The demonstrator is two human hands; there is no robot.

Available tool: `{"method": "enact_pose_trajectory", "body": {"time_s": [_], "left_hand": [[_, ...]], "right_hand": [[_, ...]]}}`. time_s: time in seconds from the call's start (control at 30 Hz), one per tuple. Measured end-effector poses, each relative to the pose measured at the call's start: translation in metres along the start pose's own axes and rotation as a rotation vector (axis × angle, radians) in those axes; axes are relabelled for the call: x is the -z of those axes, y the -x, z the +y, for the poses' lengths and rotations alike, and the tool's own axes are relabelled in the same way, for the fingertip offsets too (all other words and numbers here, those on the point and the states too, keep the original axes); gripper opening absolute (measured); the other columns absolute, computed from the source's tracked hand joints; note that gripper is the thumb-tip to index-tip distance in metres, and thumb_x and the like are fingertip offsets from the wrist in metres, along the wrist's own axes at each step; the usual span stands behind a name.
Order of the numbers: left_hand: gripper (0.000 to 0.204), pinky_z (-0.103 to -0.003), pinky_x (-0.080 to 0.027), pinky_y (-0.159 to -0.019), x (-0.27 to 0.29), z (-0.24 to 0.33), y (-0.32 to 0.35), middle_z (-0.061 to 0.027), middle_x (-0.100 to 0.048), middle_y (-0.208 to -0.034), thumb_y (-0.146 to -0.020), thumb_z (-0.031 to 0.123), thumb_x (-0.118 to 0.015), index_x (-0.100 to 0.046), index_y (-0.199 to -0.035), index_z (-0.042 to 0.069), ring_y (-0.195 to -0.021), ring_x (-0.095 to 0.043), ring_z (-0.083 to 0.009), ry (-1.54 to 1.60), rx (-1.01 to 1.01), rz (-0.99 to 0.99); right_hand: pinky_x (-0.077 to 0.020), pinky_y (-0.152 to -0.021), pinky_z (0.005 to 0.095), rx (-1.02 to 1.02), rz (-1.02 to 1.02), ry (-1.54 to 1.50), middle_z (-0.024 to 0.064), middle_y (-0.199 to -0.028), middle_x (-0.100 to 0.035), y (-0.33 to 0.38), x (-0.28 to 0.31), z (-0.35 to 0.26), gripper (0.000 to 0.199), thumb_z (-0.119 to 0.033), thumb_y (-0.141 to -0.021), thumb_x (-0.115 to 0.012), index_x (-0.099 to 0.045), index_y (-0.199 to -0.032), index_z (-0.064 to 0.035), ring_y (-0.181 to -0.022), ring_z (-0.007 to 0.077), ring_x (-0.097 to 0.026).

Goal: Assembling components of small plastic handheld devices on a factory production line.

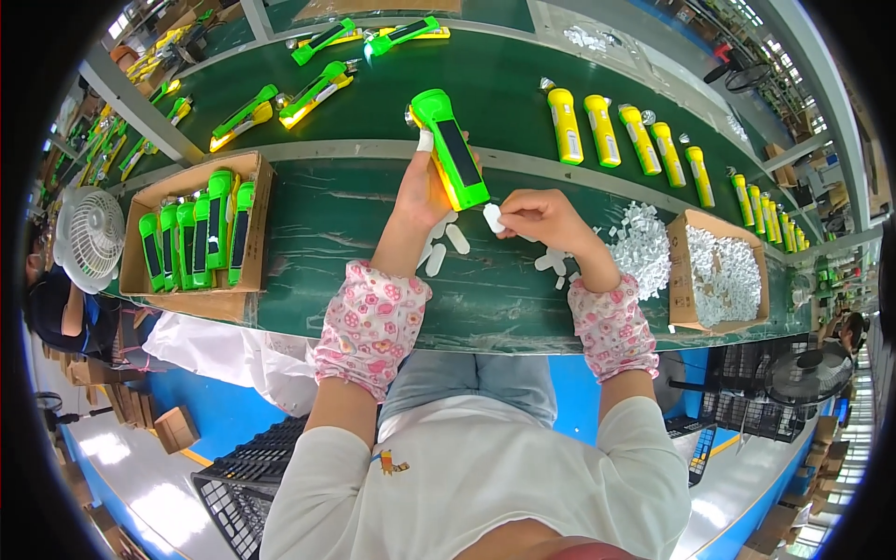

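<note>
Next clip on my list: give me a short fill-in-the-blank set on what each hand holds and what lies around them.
1. The left hand holds a green flashlight with a dark ____ panel on its side.
2. The right hand pinches a small ____ tab.
3. The cardboard box at the left holds green ____.
4. The flashlights on the belt at the right are ____ in colour.

Missing words: solar; white; flashlights; yellow

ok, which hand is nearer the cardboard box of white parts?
Right. The right hand sits left of the cardboard box of white parts; the left hand is farther left, gripping the green flashlight.
</note>
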State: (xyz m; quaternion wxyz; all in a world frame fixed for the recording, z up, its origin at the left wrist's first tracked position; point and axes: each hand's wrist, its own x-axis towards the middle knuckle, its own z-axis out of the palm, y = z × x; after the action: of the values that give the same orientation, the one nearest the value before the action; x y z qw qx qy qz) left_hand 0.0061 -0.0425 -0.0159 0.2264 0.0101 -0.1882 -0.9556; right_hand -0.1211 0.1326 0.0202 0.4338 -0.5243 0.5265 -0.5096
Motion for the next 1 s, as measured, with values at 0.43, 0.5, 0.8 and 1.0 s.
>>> {"method": "enact_pose_trajectory", "body": {"time_s": [0.43,0.5,0.8,1.0], "left_hand": [[0.046,-0.039,-0.049,-0.09,-0.012,-0.031,0.008,-0.0085,-0.056,-0.117,-0.1,0.044,-0.039,-0.044,-0.128,0.008,-0.104,-0.059,-0.0215,-0.287,-0.102,0.029],[0.05,-0.041,-0.041,-0.1,-0.023,-0.033,0.008,-0.0094,-0.051,-0.127,-0.099,0.047,-0.037,-0.039,-0.134,0.01,-0.116,-0.052,-0.0238,-0.086,-0.109,-0.023],[0.038,-0.04,-0.043,-0.098,-0.023,-0.024,0.013,-0.0053,-0.052,-0.119,-0.094,0.031,-0.057,-0.043,-0.124,0.011,-0.112,-0.053,-0.0207,-0.21,-0.169,-0.119],[0.039,-0.038,-0.037,-0.103,-0.013,-0.024,0.009,-0.0043,-0.05,-0.121,-0.098,0.034,-0.05,-0.042,-0.128,0.01,-0.116,-0.048,-0.0198,-0.102,-0.229,-0.061]], "right_hand": [[-0.0486,-0.062,0.0203,0.236,0.34,0.09,0.0023,-0.088,-0.064,-0.039,-0.02,-0.037,0.012,-0.003,-0.089,-0.063,-0.062,-0.101,-0.0007,-0.076,0.0069,-0.06],[-0.0459,-0.061,0.0195,0.241,0.411,0.248,0.0004,-0.082,-0.063,-0.05,-0.027,-0.036,0.02,-0.001,-0.087,-0.063,-0.061,-0.107,-0.005,-0.07,0.004,-0.057],[-0.0448,-0.064,0.0207,0.344,0.347,0.566,0.0007,-0.082,-0.057,-0.053,-0.021,-0.041,0.028,0.004,-0.087,-0.058,-0.06,-0.114,-0.0056,-0.071,0.0068,-0.054],[-0.0426,-0.084,0.0403,0.565,0.528,1.186,0.0137,-0.108,-0.053,-0.044,-0.037,-0.051,0.052,-0.016,-0.079,-0.071,-0.054,-0.128,-0.0102,-0.093,0.0318,-0.053]]}}
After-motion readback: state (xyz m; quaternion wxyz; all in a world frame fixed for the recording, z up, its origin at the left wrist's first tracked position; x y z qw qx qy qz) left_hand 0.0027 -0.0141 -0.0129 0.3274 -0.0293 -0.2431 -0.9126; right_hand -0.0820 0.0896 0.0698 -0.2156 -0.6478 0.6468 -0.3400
